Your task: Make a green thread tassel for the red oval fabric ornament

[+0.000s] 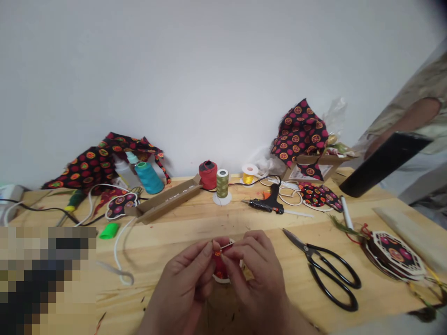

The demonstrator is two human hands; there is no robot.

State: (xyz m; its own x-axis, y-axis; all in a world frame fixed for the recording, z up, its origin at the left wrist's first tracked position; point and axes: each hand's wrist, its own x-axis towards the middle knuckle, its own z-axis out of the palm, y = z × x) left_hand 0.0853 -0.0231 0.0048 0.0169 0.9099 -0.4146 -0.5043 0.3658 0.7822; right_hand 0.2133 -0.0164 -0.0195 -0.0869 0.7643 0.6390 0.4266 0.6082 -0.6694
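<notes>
My left hand (186,279) and my right hand (256,274) meet over the wooden table (209,223), near its front edge. Between them sits a small red spool of thread (220,269). Both hands pinch near its top, and a thin needle or pin (226,245) shows between the fingertips. Fingers of both hands are closed in a pinch. Most of the spool is hidden behind my fingers.
Black scissors (324,270) lie to the right, a black glue gun (267,203) behind. Red (208,174), green (222,183), yellow (248,175) and teal (148,177) thread spools stand at the back with patterned fabric (300,130). Hexagonal ornaments (394,253) lie right. Another person's arm (408,121) reaches in at the far right.
</notes>
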